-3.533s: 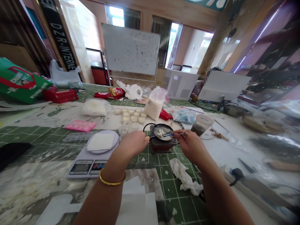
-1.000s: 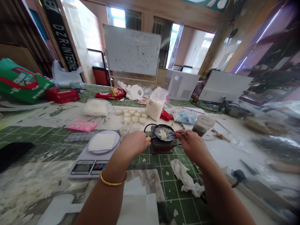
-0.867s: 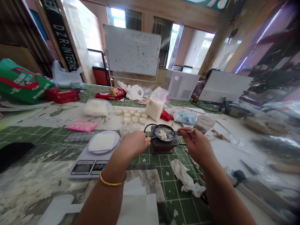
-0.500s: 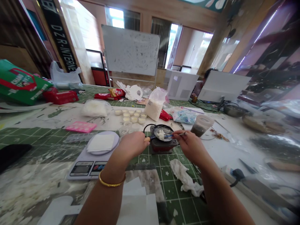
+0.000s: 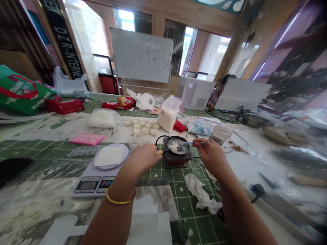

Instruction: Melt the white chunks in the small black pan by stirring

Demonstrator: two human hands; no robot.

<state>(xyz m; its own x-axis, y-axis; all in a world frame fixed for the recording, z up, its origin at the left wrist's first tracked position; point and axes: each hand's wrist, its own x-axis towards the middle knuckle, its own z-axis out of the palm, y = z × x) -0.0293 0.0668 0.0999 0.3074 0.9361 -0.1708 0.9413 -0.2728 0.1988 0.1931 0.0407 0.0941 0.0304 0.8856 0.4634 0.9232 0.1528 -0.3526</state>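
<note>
One small pan [image 5: 183, 149], gripped by its handle [image 5: 165, 150]

The left hand [image 5: 145, 157] was closed around that handle; the right hand [image 5: 212, 153] pinched a thin tool [image 5: 189, 143], its blue end reaching over the pan's rim. White lumps [image 5: 174, 147] lay in the pan, which sat on a red-sided stove [image 5: 176, 160]. Left of it stood a scale [image 5: 102, 174] bearing white paper [image 5: 109, 156]; pale-filled cups [image 5: 146, 130] sat beyond, and crumpled tissue [image 5: 200, 192] lay nearer on the green-covered surface [image 5: 182, 206].
</note>
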